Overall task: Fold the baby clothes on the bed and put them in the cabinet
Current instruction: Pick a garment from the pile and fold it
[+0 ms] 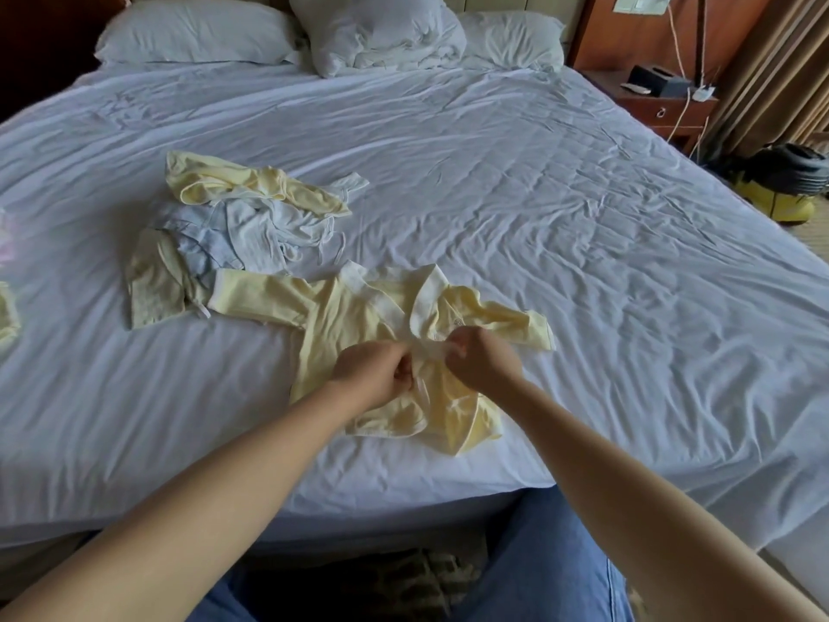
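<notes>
A pale yellow baby top (345, 314) with white collar and cuffs lies spread on the white bed (560, 226), near the front edge. My left hand (374, 372) and my right hand (482, 359) sit close together over its front. Each pinches an end of the top's thin white tie strings. Behind it to the left lies a loose pile of baby clothes (242, 222): yellow, white, light blue and beige pieces, unfolded.
Pillows (377, 29) stand at the headboard. A wooden nightstand (659, 101) with cables is at the back right. A yellow and black object (785, 181) sits on the floor beside the bed. More clothing (6, 316) shows at the left edge.
</notes>
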A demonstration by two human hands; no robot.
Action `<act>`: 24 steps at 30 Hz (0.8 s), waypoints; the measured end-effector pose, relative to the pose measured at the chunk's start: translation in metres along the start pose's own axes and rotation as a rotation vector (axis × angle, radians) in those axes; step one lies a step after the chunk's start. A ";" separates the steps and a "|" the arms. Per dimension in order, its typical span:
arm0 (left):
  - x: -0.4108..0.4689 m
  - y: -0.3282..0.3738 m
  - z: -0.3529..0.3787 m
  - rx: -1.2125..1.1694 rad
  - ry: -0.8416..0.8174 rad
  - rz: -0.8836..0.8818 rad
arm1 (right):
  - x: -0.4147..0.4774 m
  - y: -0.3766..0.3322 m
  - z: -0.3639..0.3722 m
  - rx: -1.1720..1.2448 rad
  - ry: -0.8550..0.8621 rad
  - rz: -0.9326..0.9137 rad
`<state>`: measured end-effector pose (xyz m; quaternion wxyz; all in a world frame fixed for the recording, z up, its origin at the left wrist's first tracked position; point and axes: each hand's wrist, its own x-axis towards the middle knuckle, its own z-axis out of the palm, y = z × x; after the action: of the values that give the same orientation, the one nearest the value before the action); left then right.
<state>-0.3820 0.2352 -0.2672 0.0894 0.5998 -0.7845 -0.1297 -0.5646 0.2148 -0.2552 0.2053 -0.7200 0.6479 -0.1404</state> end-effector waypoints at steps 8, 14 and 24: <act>0.021 0.017 0.005 -0.036 0.067 0.020 | 0.009 0.072 -0.030 0.665 0.306 0.479; 0.036 0.015 0.007 -0.027 0.052 0.028 | 0.002 0.082 -0.040 0.186 0.479 0.349; 0.056 0.003 0.001 0.133 -0.055 0.131 | 0.008 0.014 0.012 -0.024 -0.105 -0.050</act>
<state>-0.4001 0.1820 -0.2675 0.0360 0.5479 -0.8312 -0.0878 -0.5705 0.2074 -0.2729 0.2266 -0.7447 0.6197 -0.0996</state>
